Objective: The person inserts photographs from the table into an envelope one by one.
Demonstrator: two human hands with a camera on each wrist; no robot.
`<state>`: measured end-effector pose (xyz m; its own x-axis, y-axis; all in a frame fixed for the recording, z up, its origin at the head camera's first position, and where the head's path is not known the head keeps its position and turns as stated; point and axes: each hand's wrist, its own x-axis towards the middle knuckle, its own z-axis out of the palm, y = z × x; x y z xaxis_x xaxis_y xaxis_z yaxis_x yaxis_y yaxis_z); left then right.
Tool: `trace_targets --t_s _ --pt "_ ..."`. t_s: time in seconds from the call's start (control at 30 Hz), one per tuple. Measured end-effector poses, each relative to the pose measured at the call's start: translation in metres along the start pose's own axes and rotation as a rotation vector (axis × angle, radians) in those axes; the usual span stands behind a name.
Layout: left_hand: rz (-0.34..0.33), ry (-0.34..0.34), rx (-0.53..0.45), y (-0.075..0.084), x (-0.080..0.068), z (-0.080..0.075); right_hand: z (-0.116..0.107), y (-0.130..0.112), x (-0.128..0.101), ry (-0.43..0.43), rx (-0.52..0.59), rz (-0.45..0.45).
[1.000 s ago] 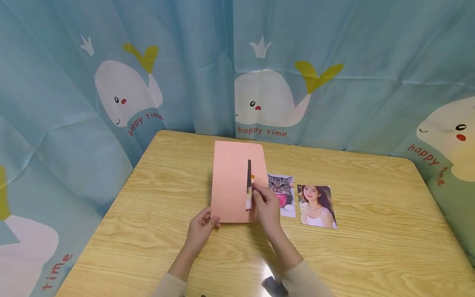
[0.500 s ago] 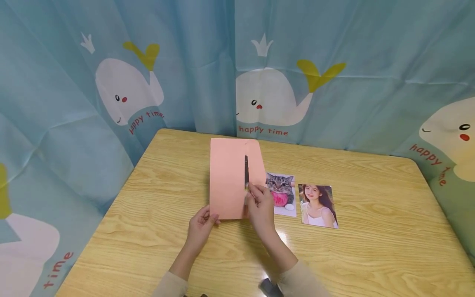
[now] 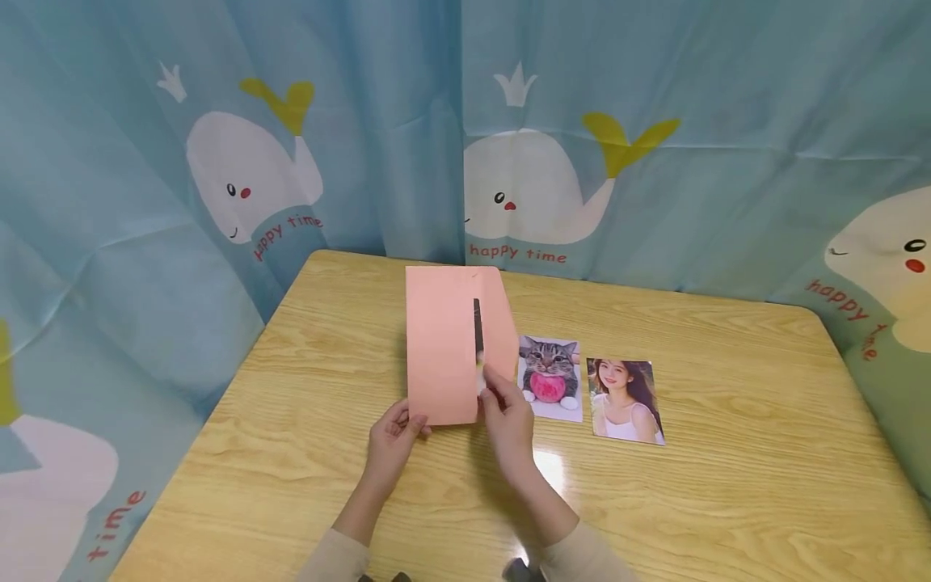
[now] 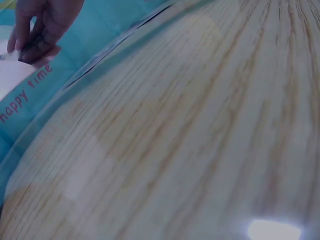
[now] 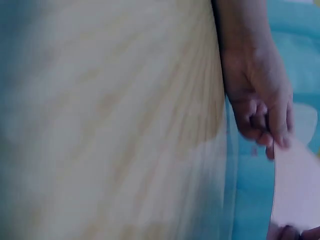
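Observation:
A pink envelope [image 3: 440, 347] is held up over the table in the head view, its flap [image 3: 497, 307] folded out to the right. My left hand [image 3: 389, 443] grips its lower left corner, thumb in front. At the envelope's opening, my right hand [image 3: 509, 416] pinches the edge of a photo [image 3: 478, 323]. Only a narrow dark and white strip of this photo shows; the rest is hidden inside the envelope. Right of the envelope lie a cat photo [image 3: 550, 380] and a portrait photo [image 3: 625, 400], both face up on the table.
The wooden table [image 3: 764, 453] has rounded far corners. Around its back and sides hangs a blue curtain [image 3: 393, 145] printed with white whales. A small dark object [image 3: 520, 571] shows beside the right sleeve at the bottom edge.
The photo has slid left, deeper into the envelope, as my right hand moved left with it. The envelope has shifted slightly left and up, uncovering more of the cat photo.

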<state>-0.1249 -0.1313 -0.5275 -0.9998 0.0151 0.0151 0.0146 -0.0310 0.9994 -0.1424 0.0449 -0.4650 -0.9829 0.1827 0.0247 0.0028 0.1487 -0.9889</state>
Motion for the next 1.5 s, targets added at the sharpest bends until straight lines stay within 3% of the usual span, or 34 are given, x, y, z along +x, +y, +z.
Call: trace_targets --t_s 0.17,0.43,0.7,1.1,1.23,1.5 --pt "-0.02 -0.006 0.012 -0.0001 -0.0013 -0.0001 -0.0049 0.0035 0.0077 0.03 0.129 0.067" --pt "0.021 -0.001 0.017 -0.0003 -0.0005 0.0005 -0.0024 0.0024 0.0081 0.048 0.182 0.092" --pt "0.015 -0.001 0.006 0.0007 -0.0009 0.0011 0.0003 0.0057 0.0081 0.067 0.21 0.069" --pt "-0.021 0.023 -0.014 0.0021 0.0006 0.0013 0.0 0.0025 0.0086 0.016 0.091 0.022" --pt "-0.021 0.026 -0.022 0.0023 0.0012 0.0027 -0.001 0.0039 0.0098 0.023 0.077 0.007" --pt "-0.016 0.044 0.021 0.0016 0.0012 0.0038 -0.0022 0.0055 0.0111 0.044 -0.059 -0.072"
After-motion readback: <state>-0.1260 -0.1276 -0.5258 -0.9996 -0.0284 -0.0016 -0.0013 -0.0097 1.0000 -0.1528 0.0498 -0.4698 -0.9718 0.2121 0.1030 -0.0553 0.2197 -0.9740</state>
